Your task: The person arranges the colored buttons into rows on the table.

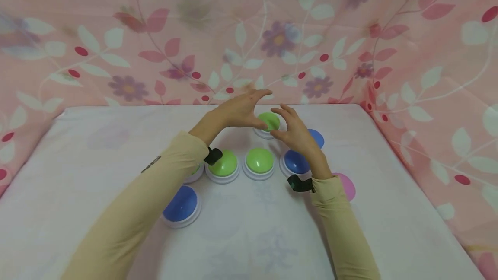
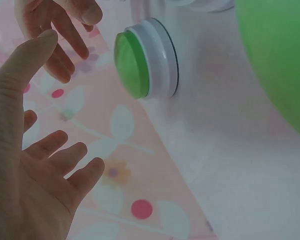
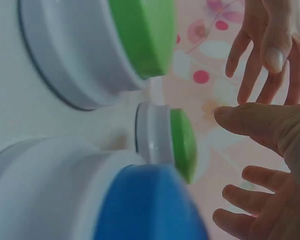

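My left hand (image 1: 242,109) and right hand (image 1: 297,131) hover above the table's far part, palms facing with a gap between them. Both hold nothing, fingers parted and gently bent. Below that gap stands a green domed push button (image 1: 271,120) on a round white base. From the left wrist, this far green button (image 2: 135,65) shows apart from the left hand (image 2: 45,175). The right wrist view has the right hand (image 3: 267,200) beside it, also apart. Under my right forearm is a blue push button (image 1: 295,162), partly covered by the wrist.
Two green push buttons (image 1: 260,160) (image 1: 223,164) sit mid-table, with another green one mostly hidden by the left sleeve. A blue button (image 1: 180,204) stands nearer, at left. Another blue button (image 1: 317,138) and a pink one (image 1: 346,187) peek out at right. Flowered cloth (image 1: 128,55) hangs behind.
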A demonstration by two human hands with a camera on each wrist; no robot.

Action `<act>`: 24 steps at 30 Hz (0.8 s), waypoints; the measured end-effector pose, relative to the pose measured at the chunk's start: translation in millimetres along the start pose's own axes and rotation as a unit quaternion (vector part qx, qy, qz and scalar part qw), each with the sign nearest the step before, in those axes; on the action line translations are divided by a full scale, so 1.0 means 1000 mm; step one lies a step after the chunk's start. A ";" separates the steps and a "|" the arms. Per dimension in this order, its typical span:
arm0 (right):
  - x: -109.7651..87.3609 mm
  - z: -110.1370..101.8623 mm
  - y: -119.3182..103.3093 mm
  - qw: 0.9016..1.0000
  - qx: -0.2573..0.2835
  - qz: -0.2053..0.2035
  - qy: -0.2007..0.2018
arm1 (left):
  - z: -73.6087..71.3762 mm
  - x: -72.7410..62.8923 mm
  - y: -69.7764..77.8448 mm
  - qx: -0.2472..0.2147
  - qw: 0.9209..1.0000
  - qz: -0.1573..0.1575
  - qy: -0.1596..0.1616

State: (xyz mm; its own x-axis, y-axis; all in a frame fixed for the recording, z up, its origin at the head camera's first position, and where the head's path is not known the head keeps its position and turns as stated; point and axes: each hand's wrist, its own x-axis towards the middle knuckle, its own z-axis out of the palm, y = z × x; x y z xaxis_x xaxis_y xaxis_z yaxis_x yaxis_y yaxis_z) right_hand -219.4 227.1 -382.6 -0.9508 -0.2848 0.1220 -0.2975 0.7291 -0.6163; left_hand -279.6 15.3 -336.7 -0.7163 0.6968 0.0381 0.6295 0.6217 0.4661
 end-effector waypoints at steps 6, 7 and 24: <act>0.003 0.011 0.012 0.998 -0.034 0.052 -0.013 | 0.020 0.020 -0.002 -0.024 1.000 -0.013 -0.012; 0.003 0.012 0.013 0.997 -0.040 0.060 -0.018 | 0.024 0.023 -0.003 -0.027 0.999 -0.018 -0.016; 0.004 0.029 0.015 0.994 -0.056 0.066 -0.062 | 0.056 0.039 -0.010 0.024 0.994 -0.054 -0.088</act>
State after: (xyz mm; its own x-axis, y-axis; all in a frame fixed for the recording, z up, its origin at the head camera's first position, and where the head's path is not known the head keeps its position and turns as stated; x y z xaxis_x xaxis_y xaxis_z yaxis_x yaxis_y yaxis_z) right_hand -225.4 218.8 -413.4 -0.9662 -0.2518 -0.0559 -0.1851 0.8279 -0.5294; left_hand -296.6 56.2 -389.1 -0.7190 0.6744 -0.1678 0.5684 0.7096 0.4164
